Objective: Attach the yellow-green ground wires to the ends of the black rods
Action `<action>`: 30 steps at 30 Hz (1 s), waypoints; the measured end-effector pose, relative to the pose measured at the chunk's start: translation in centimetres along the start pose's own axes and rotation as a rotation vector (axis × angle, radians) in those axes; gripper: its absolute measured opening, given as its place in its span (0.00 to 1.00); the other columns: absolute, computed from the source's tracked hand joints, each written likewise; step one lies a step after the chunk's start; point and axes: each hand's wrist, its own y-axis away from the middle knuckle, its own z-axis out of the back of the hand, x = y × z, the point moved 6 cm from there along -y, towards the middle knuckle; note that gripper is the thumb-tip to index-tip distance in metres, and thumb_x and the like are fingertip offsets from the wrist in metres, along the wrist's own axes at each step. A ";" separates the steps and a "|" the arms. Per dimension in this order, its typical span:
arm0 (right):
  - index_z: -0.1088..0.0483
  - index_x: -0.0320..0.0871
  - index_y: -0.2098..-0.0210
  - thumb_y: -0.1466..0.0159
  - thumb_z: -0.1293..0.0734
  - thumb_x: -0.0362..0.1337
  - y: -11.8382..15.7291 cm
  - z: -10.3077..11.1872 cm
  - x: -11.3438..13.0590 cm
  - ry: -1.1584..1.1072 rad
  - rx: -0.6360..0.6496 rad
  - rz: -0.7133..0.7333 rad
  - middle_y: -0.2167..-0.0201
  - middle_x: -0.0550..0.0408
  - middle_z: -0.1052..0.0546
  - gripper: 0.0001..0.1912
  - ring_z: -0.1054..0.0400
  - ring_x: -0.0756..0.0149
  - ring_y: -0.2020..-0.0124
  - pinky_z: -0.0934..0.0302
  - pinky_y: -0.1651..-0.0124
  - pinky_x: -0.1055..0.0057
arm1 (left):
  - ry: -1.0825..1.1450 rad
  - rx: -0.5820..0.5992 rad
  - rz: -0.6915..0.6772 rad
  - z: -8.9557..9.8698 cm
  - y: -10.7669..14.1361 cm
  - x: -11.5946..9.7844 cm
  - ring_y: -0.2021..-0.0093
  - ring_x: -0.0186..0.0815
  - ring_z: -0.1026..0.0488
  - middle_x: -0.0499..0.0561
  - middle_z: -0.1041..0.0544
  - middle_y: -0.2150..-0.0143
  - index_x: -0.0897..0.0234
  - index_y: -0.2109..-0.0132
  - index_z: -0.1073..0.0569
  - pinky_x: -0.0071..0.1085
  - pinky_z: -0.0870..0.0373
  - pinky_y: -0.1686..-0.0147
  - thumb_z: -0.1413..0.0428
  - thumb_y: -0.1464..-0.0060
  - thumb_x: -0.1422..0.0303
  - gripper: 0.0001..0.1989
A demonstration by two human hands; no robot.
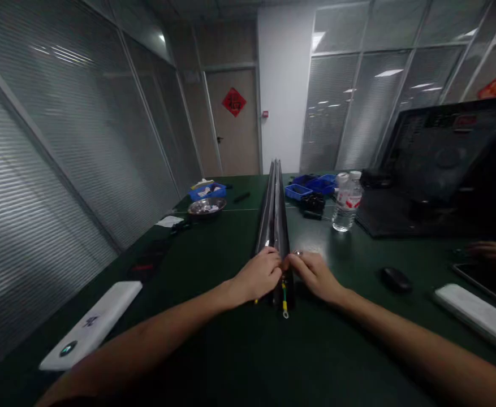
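Observation:
Two long dark metal rails [274, 209] lie side by side on the green table [214, 249], running away from me. Around the near end of the left rail my left hand [266, 274] is closed, its fingers over the top. My right hand [313, 274] is closed at the right rail's near end, its fingertips close to the left hand; what they pinch is too small to make out. A green-yellow wire with a ring terminal [285, 305] hangs out below the hands. A small yellow tip [256, 301] shows under my left hand.
Left are a white box [93, 325], metal bowl [206, 207] and blue tray [207, 191]. On the right stand blue bins [298, 191], water bottles [346, 202], a monitor [438, 158], a mouse [395, 279], a white case [479, 316] and another person's hand [494, 251].

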 end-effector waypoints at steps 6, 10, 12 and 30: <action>0.30 0.40 0.72 0.26 0.44 0.41 0.5 -0.1 0.8 0.099 -0.169 -0.034 0.77 0.57 0.30 0.22 0.37 0.70 0.77 0.44 0.70 0.73 | 0.016 0.014 0.019 0.0 0.2 0.2 0.47 0.41 0.33 0.53 0.23 0.61 0.64 0.65 0.28 0.39 0.36 0.40 0.54 0.39 0.75 0.11; 0.31 0.40 0.73 0.26 0.43 0.40 0.8 -0.8 1.8 0.129 -0.219 0.008 0.75 0.55 0.28 0.20 0.36 0.69 0.75 0.42 0.69 0.73 | 0.077 0.022 0.037 0.4 0.5 0.2 0.45 0.41 0.34 0.53 0.24 0.58 0.64 0.63 0.27 0.39 0.36 0.40 0.54 0.39 0.75 0.11; 0.31 0.40 0.73 0.26 0.43 0.41 0.8 -0.9 1.9 0.128 -0.236 -0.008 0.76 0.55 0.28 0.21 0.36 0.69 0.76 0.43 0.69 0.73 | 0.084 0.029 0.036 0.5 0.6 0.1 0.44 0.41 0.34 0.53 0.23 0.57 0.64 0.62 0.26 0.40 0.37 0.40 0.54 0.39 0.74 0.12; 0.29 0.41 0.68 0.26 0.45 0.40 0.1 -0.3 0.9 0.040 -0.011 0.102 0.72 0.54 0.27 0.19 0.33 0.68 0.70 0.39 0.64 0.72 | 0.091 0.018 0.028 0.6 0.6 0.0 0.46 0.40 0.34 0.51 0.24 0.59 0.63 0.64 0.28 0.38 0.35 0.42 0.54 0.39 0.74 0.11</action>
